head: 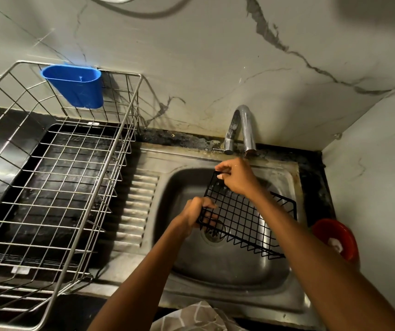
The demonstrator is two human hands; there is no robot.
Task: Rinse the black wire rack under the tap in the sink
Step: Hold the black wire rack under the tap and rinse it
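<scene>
Holding the black wire rack (246,216) over the sink (227,266) with both hands, tilted so its far left corner sits higher, up near the tap (239,130). My left hand (197,212) is clamped onto the near left edge, fingers poking through the grid and curled around the wire, right above the drain (213,235). My right hand (236,176) pinches the top left corner with the fingertips closed on the rim wire, just below the spout. My right forearm crosses over the rack, so a chunk of the mesh is hidden under it. Can't honestly tell if water is running; no stream shows up against the steel. The rack isn't resting on the basin floor as far as I can see, it hangs in my grip over the bowl. To the left on the counter there's a big silver dish drainer (55,177) with a blue plastic cup holder (76,86) hooked on its back rail. Over on the right, beside the sink, a red bowl (335,237) sits against the marble wall (191,56).
</scene>
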